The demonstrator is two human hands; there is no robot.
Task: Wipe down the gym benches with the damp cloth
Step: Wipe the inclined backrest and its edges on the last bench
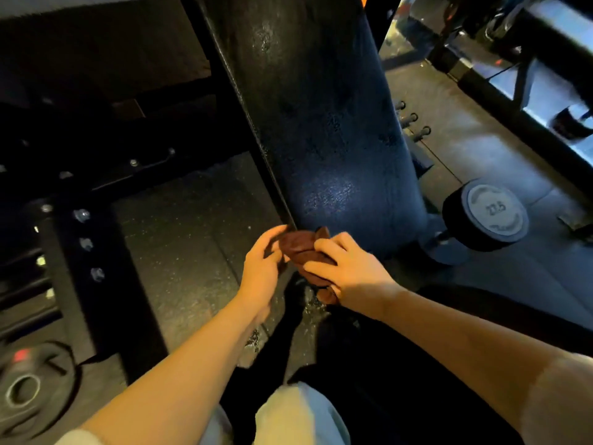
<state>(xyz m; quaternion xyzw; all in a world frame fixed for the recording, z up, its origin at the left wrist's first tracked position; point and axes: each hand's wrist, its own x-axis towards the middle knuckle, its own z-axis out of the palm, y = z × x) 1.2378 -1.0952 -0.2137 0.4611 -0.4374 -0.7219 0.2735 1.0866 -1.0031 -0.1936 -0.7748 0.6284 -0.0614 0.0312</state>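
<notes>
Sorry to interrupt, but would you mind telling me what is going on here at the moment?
A person is standing at the near end of a black padded gym bench. Their right hand grips a bunched reddish-brown cloth at the pad's edge, while the left hand touches the cloth's other side. A dumbbell lies on the floor to the right.

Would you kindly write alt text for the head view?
Both hands hold a bunched reddish-brown cloth at the near end of a black padded gym bench: right hand gripping it, left hand touching its edge.
</notes>
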